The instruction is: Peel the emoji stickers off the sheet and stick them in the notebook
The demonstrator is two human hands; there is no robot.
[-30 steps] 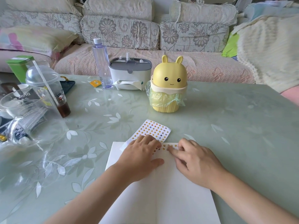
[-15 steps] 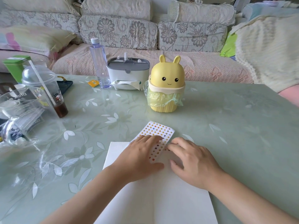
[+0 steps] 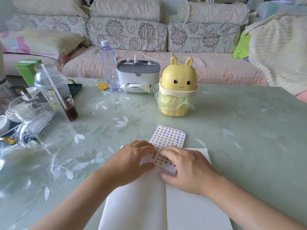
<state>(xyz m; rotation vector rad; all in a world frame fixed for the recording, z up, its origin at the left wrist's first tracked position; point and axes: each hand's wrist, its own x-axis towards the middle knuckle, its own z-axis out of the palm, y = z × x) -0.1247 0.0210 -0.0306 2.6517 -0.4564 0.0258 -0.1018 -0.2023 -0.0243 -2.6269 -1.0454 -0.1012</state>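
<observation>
Head: left hand [image 3: 131, 161], right hand [image 3: 187, 166] probably hide stickers [image 3: 167, 136].

Sticker sheet [image 3: 167, 138]: white, rows of small, mostly yellow dots
Notebook [image 3: 141, 205]: plain white pages
Table [image 3: 240, 122]: pale green, white leaf-and-flower print
Bin [image 3: 178, 80]: yellow, black eyes
Liner [image 3: 167, 101]: light green
Sofa [image 3: 127, 34]: beige-grey, dark floral pattern
Tin [image 3: 26, 68]: green

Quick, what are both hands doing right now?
Left hand: open, relaxed fingers resting on the sticker sheet.
Right hand: fingertips curled onto the sheet; cannot tell whether it pinches anything.
</observation>
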